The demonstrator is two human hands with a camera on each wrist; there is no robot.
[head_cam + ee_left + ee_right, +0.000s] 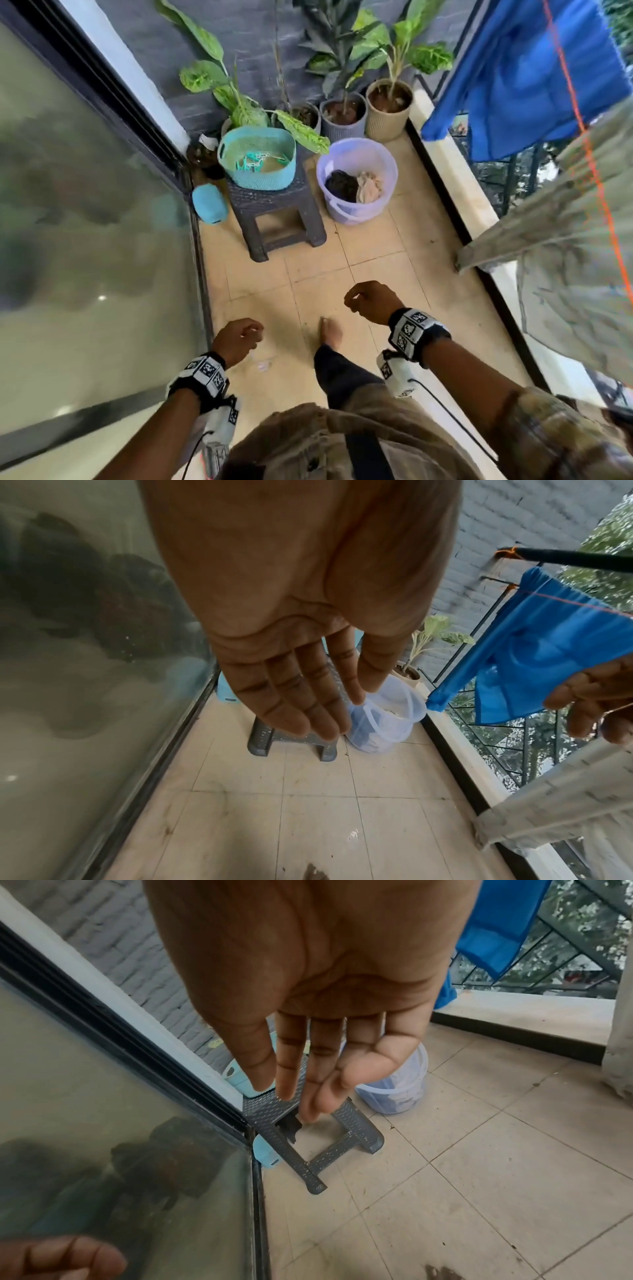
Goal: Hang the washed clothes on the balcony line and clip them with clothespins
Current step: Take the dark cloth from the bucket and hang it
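Observation:
A lavender bucket (356,181) on the floor tiles holds a dark garment and a beige one. Beside it a teal basket (257,157) with clothespins sits on a grey stool (274,212). An orange line (582,120) runs along the right, carrying a blue cloth (534,75) and a pale patterned cloth (565,240). My left hand (239,339) and right hand (370,301) hang in front of me, well short of the bucket. Both are empty with relaxed fingers (308,696) (308,1069). The bucket (387,723) (400,1093) shows beyond the fingertips in both wrist views.
A glass sliding door (85,222) walls the left side. Potted plants (387,106) stand against the far wall behind the bucket. A ledge with a railing (455,192) borders the right. A small blue object (209,204) lies by the stool. My bare foot (330,330) is on the tiles.

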